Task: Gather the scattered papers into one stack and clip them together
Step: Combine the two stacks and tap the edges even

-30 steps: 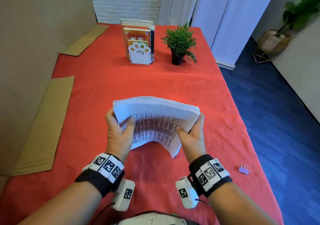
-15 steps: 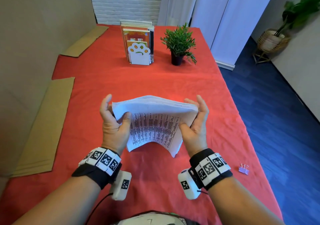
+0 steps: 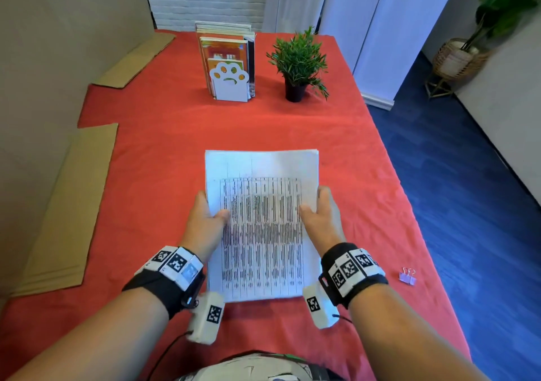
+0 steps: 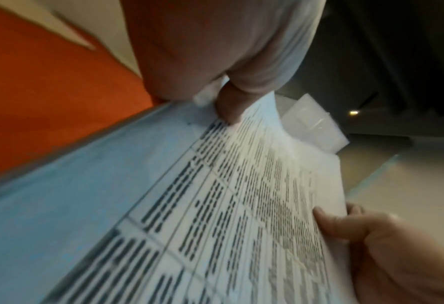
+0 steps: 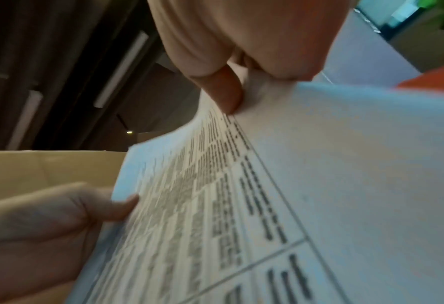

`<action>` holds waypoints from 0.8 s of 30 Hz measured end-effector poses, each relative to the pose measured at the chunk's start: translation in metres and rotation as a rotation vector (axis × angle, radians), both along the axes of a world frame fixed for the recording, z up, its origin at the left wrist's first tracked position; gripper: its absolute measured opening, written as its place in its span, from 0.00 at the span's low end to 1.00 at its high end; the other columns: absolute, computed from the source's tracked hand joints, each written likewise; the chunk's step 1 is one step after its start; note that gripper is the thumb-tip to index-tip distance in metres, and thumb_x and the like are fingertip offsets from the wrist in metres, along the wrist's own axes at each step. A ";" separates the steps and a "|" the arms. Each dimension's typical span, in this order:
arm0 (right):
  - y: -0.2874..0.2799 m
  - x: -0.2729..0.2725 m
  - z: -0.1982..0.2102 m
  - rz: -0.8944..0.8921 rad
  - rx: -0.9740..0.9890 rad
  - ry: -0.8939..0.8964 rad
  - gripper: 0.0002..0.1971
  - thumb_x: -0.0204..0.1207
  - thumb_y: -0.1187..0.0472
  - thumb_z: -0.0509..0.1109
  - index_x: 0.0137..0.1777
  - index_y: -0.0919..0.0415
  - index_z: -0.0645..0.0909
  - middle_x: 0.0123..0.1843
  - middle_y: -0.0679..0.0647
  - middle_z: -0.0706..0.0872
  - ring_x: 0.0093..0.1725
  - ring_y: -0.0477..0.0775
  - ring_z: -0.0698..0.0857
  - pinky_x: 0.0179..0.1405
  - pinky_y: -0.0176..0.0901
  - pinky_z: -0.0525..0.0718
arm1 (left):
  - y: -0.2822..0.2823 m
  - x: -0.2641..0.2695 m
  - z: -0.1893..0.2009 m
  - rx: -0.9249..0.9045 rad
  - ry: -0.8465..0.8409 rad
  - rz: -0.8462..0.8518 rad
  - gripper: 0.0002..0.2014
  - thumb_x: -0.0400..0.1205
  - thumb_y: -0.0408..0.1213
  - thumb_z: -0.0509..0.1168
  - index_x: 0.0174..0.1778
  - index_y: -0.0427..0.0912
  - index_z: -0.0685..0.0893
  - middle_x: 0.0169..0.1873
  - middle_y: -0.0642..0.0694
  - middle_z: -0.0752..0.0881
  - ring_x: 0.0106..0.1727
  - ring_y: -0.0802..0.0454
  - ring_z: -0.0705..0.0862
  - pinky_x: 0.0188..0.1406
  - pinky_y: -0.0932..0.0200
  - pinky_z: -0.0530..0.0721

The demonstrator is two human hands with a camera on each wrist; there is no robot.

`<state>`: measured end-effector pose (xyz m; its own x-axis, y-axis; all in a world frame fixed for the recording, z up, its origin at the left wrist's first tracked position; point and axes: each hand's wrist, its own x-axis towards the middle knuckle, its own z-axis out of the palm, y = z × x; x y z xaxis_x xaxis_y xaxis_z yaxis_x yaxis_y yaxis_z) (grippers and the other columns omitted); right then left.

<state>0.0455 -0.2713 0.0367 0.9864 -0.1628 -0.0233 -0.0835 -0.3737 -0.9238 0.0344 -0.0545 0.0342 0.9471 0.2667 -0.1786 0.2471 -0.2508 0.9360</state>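
Observation:
A stack of white papers (image 3: 262,222) printed with a dense table is held over the red tablecloth (image 3: 164,146), its long sides toward my hands. My left hand (image 3: 205,222) grips the left edge, thumb on top of the sheet. My right hand (image 3: 320,218) grips the right edge the same way. The left wrist view shows the paper stack (image 4: 164,205) with my left thumb (image 4: 228,102) pressed on it and the right hand (image 4: 387,246) across. In the right wrist view the printed sheet (image 5: 293,185) sits under my right thumb (image 5: 228,92). A small purple binder clip (image 3: 407,276) lies on the cloth to the right.
A white paw-shaped bookend with books (image 3: 229,64) and a small potted plant (image 3: 298,64) stand at the far side of the table. Flat cardboard pieces (image 3: 67,205) lie along the left edge. The table's right edge drops to blue floor (image 3: 468,205).
The stack was standing upright on its edge and bowed between my hands; now it is tipped flat and face up, with both hands gripping its side edges lower down.

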 end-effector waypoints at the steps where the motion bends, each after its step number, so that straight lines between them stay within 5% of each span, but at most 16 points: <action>1: -0.002 -0.003 -0.004 0.000 -0.001 0.076 0.12 0.74 0.70 0.65 0.53 0.56 0.71 0.48 0.49 0.82 0.50 0.54 0.83 0.50 0.48 0.82 | 0.001 -0.001 -0.005 0.014 0.087 -0.019 0.16 0.79 0.28 0.63 0.61 0.44 0.73 0.57 0.44 0.84 0.58 0.44 0.83 0.62 0.46 0.81; 4: -0.007 -0.015 -0.024 0.008 -0.038 0.230 0.14 0.75 0.69 0.66 0.60 0.59 0.75 0.54 0.53 0.84 0.53 0.54 0.84 0.52 0.46 0.83 | -0.002 -0.007 -0.025 0.081 0.300 -0.049 0.14 0.79 0.27 0.62 0.60 0.38 0.72 0.56 0.40 0.82 0.58 0.40 0.82 0.62 0.43 0.81; 8: -0.017 -0.031 -0.053 0.016 -0.183 0.374 0.16 0.75 0.70 0.63 0.62 0.61 0.81 0.43 0.51 0.87 0.45 0.54 0.85 0.49 0.48 0.85 | -0.011 -0.016 -0.046 0.234 0.411 -0.053 0.09 0.78 0.24 0.61 0.51 0.38 0.71 0.49 0.40 0.80 0.48 0.42 0.81 0.36 0.55 0.79; 10: -0.032 -0.036 -0.059 0.006 -0.299 0.435 0.17 0.76 0.68 0.59 0.62 0.61 0.82 0.48 0.56 0.89 0.47 0.56 0.86 0.52 0.51 0.86 | -0.012 -0.020 -0.057 0.318 0.429 -0.021 0.09 0.78 0.22 0.60 0.50 0.37 0.70 0.50 0.37 0.80 0.48 0.39 0.81 0.40 0.52 0.79; 13: -0.065 -0.042 -0.060 -0.013 -0.700 0.500 0.19 0.76 0.61 0.60 0.66 0.51 0.79 0.65 0.56 0.80 0.67 0.62 0.78 0.63 0.52 0.77 | -0.015 -0.025 -0.064 0.375 0.443 0.000 0.14 0.79 0.22 0.58 0.61 0.29 0.70 0.58 0.31 0.80 0.52 0.36 0.80 0.44 0.49 0.78; 16: -0.101 -0.052 -0.055 -0.177 -0.900 0.570 0.22 0.75 0.61 0.60 0.68 0.46 0.76 0.69 0.55 0.73 0.69 0.62 0.72 0.65 0.59 0.73 | -0.018 -0.027 -0.064 0.395 0.460 -0.009 0.15 0.80 0.23 0.57 0.64 0.30 0.69 0.59 0.31 0.79 0.51 0.37 0.79 0.44 0.51 0.76; 20: -0.142 -0.069 -0.060 -0.309 -0.940 0.724 0.23 0.74 0.64 0.58 0.69 0.52 0.73 0.71 0.58 0.69 0.70 0.66 0.70 0.66 0.61 0.72 | -0.023 -0.027 -0.060 0.405 0.446 0.007 0.13 0.81 0.22 0.56 0.62 0.30 0.70 0.58 0.32 0.78 0.48 0.41 0.74 0.46 0.51 0.72; 24: -0.156 -0.078 -0.074 -0.378 -0.800 0.713 0.18 0.74 0.70 0.60 0.64 0.66 0.75 0.64 0.66 0.69 0.60 0.73 0.78 0.60 0.60 0.78 | -0.026 -0.029 -0.058 0.416 0.437 -0.002 0.14 0.81 0.22 0.55 0.63 0.31 0.69 0.58 0.33 0.78 0.48 0.42 0.74 0.45 0.52 0.74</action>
